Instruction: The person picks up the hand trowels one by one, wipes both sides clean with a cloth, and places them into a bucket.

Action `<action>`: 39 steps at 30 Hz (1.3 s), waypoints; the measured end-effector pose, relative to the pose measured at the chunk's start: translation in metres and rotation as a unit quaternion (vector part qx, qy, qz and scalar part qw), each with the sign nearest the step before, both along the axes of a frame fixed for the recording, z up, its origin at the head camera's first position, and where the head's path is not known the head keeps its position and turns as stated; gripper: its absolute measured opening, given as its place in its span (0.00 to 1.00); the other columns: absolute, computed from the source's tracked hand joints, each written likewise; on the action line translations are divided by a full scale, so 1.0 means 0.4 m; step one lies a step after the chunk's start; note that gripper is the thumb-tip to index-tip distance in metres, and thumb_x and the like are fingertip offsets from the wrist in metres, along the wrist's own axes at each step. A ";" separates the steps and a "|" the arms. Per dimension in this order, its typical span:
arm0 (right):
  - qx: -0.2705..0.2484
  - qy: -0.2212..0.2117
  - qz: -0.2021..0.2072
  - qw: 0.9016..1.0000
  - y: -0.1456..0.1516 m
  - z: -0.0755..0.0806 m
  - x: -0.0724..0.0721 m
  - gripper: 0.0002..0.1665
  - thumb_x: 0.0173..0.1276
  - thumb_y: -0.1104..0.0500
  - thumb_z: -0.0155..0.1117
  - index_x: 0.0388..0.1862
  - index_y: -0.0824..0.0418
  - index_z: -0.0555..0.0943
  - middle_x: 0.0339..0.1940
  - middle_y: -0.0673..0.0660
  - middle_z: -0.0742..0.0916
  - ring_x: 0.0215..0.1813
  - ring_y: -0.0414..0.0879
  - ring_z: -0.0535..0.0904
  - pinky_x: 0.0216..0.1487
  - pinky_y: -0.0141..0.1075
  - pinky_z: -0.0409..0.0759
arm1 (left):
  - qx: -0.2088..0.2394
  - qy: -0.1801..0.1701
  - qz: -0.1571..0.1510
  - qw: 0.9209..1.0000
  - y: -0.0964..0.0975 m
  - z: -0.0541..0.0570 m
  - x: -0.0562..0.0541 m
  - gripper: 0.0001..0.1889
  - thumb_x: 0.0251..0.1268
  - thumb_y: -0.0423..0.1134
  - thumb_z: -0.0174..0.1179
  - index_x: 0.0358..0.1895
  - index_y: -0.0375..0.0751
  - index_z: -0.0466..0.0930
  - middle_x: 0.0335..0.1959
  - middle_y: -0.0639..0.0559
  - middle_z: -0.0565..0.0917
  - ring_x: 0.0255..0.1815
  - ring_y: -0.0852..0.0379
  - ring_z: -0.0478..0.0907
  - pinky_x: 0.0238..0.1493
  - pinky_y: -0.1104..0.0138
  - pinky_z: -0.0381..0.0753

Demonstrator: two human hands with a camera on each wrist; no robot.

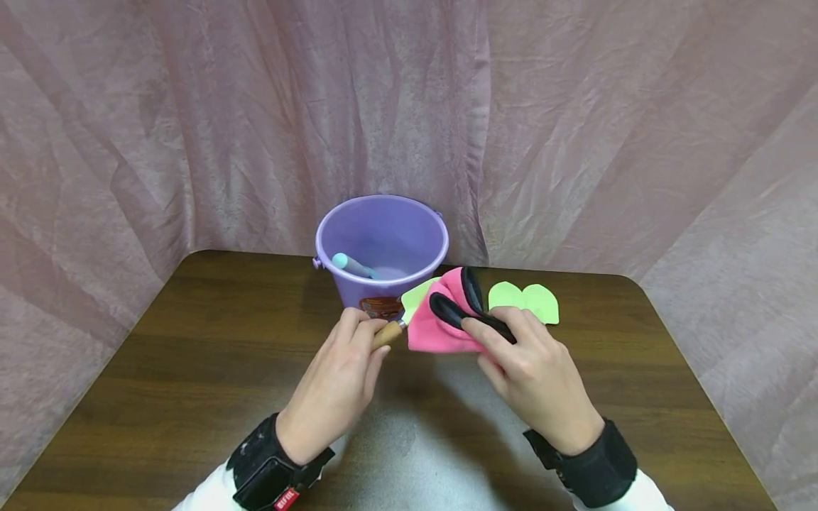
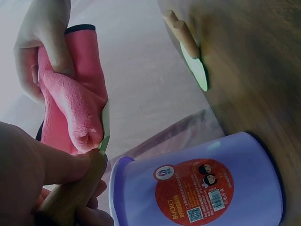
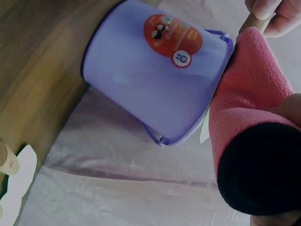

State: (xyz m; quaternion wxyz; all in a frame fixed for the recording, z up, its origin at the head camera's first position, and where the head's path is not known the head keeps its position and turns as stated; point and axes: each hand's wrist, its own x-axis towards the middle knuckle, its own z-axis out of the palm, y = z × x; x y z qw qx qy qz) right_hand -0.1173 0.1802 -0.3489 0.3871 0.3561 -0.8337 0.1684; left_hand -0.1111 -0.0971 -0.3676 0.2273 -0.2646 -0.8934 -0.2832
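Observation:
My left hand (image 1: 339,362) grips the wooden handle of a small garden trowel (image 1: 387,333), its light-green blade pointing away and to the right. In my right hand (image 1: 537,369) is a pink fluffy cloth (image 1: 441,333) with black edging, bunched between fingers and thumb. The cloth lies against the blade and covers most of it; the left wrist view shows only a green edge of the blade (image 2: 105,125) beside the cloth. Both hands are raised over the table, just in front of a purple bucket (image 1: 351,287).
Inside the bucket leans an object with a light-blue rounded handle (image 1: 350,265). Two green-bladed tools (image 1: 542,304) with wooden handles (image 2: 188,41) lie at the table's back right, behind my right hand. A pink curtain (image 1: 396,106) hangs behind the wooden table (image 1: 160,397).

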 end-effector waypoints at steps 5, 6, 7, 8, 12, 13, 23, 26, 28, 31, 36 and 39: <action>0.012 0.008 0.009 1.000 0.004 0.007 -0.003 0.19 0.83 0.56 0.50 0.55 0.55 0.88 0.45 0.61 0.84 0.38 0.56 0.80 0.28 0.50 0.84 | 0.011 -0.010 -0.006 1.000 -0.005 0.007 -0.004 0.17 0.70 0.30 0.70 0.58 0.30 0.81 0.46 0.46 0.74 0.43 0.53 0.76 0.45 0.62 0.83; 0.015 0.013 0.010 1.000 0.006 0.009 -0.004 0.19 0.84 0.55 0.50 0.55 0.55 0.89 0.45 0.61 0.84 0.38 0.56 0.80 0.28 0.50 0.83 | 0.012 -0.013 -0.008 1.000 -0.007 0.009 -0.005 0.17 0.70 0.30 0.70 0.58 0.30 0.81 0.46 0.46 0.74 0.43 0.53 0.76 0.45 0.62 0.83; 0.018 0.020 0.011 1.000 0.009 0.012 -0.006 0.19 0.84 0.55 0.50 0.54 0.55 0.89 0.45 0.61 0.85 0.37 0.56 0.80 0.27 0.49 0.83 | 0.013 -0.015 -0.010 1.000 -0.008 0.010 -0.006 0.17 0.70 0.29 0.70 0.58 0.30 0.81 0.46 0.46 0.74 0.43 0.54 0.76 0.45 0.62 0.83; 0.021 0.028 0.013 0.999 0.012 0.015 -0.008 0.19 0.85 0.56 0.50 0.53 0.55 0.89 0.45 0.61 0.85 0.37 0.56 0.79 0.27 0.49 0.83 | 0.014 -0.017 -0.013 1.000 -0.009 0.012 -0.007 0.17 0.70 0.29 0.70 0.58 0.31 0.82 0.46 0.47 0.74 0.43 0.54 0.76 0.45 0.62 0.83; 0.032 0.048 0.016 0.998 0.027 0.025 -0.016 0.17 0.86 0.56 0.52 0.52 0.54 0.89 0.46 0.60 0.86 0.35 0.55 0.79 0.27 0.48 0.82 | 0.016 -0.018 -0.026 0.999 -0.017 0.015 -0.013 0.16 0.69 0.29 0.70 0.58 0.33 0.82 0.46 0.48 0.74 0.42 0.56 0.75 0.44 0.62 0.82; 0.035 0.052 0.018 0.998 0.031 0.027 -0.018 0.17 0.85 0.56 0.52 0.51 0.54 0.89 0.46 0.60 0.86 0.36 0.56 0.79 0.28 0.47 0.82 | 0.016 -0.017 -0.029 0.999 -0.019 0.016 -0.015 0.16 0.69 0.29 0.70 0.58 0.33 0.82 0.46 0.48 0.74 0.42 0.56 0.75 0.44 0.62 0.82; 0.044 0.046 0.008 0.998 0.080 0.040 -0.039 0.18 0.87 0.56 0.50 0.51 0.55 0.89 0.46 0.61 0.86 0.38 0.58 0.78 0.32 0.47 0.77 | 0.005 -0.023 -0.051 0.998 -0.035 0.019 -0.023 0.15 0.69 0.28 0.70 0.57 0.35 0.83 0.47 0.51 0.75 0.45 0.56 0.74 0.46 0.61 0.80; 0.048 0.041 0.001 0.998 0.091 0.042 -0.043 0.19 0.87 0.54 0.50 0.51 0.55 0.89 0.47 0.62 0.86 0.37 0.58 0.77 0.31 0.47 0.75 | -0.001 -0.029 -0.050 0.998 -0.039 0.019 -0.023 0.16 0.70 0.29 0.70 0.57 0.35 0.83 0.47 0.51 0.75 0.45 0.57 0.74 0.45 0.62 0.80; 0.049 0.042 -0.003 0.998 0.097 0.044 -0.046 0.19 0.87 0.54 0.49 0.51 0.55 0.89 0.46 0.63 0.86 0.37 0.59 0.77 0.31 0.48 0.75 | -0.006 -0.031 -0.049 0.998 -0.043 0.021 -0.022 0.16 0.70 0.29 0.70 0.57 0.35 0.83 0.47 0.51 0.74 0.45 0.57 0.73 0.45 0.63 0.79; 0.052 0.042 -0.010 0.998 0.105 0.046 -0.049 0.19 0.87 0.54 0.49 0.51 0.55 0.89 0.46 0.63 0.86 0.36 0.59 0.76 0.31 0.48 0.74 | -0.011 -0.033 -0.048 0.998 -0.048 0.025 -0.022 0.16 0.69 0.29 0.71 0.57 0.36 0.82 0.46 0.52 0.74 0.44 0.58 0.73 0.46 0.62 0.79; 0.053 0.040 -0.016 0.998 0.117 0.048 -0.053 0.17 0.85 0.55 0.51 0.52 0.55 0.88 0.47 0.63 0.86 0.37 0.61 0.77 0.30 0.49 0.73 | -0.014 -0.033 -0.053 0.998 -0.054 0.031 -0.020 0.16 0.70 0.29 0.70 0.57 0.36 0.82 0.46 0.53 0.74 0.44 0.58 0.73 0.46 0.62 0.78; 0.053 0.039 -0.019 0.998 0.123 0.048 -0.054 0.13 0.79 0.59 0.59 0.52 0.55 0.88 0.47 0.63 0.86 0.37 0.61 0.76 0.29 0.49 0.72 | -0.017 -0.038 -0.056 0.998 -0.056 0.032 -0.019 0.16 0.70 0.29 0.70 0.58 0.37 0.82 0.46 0.53 0.73 0.44 0.58 0.72 0.46 0.63 0.78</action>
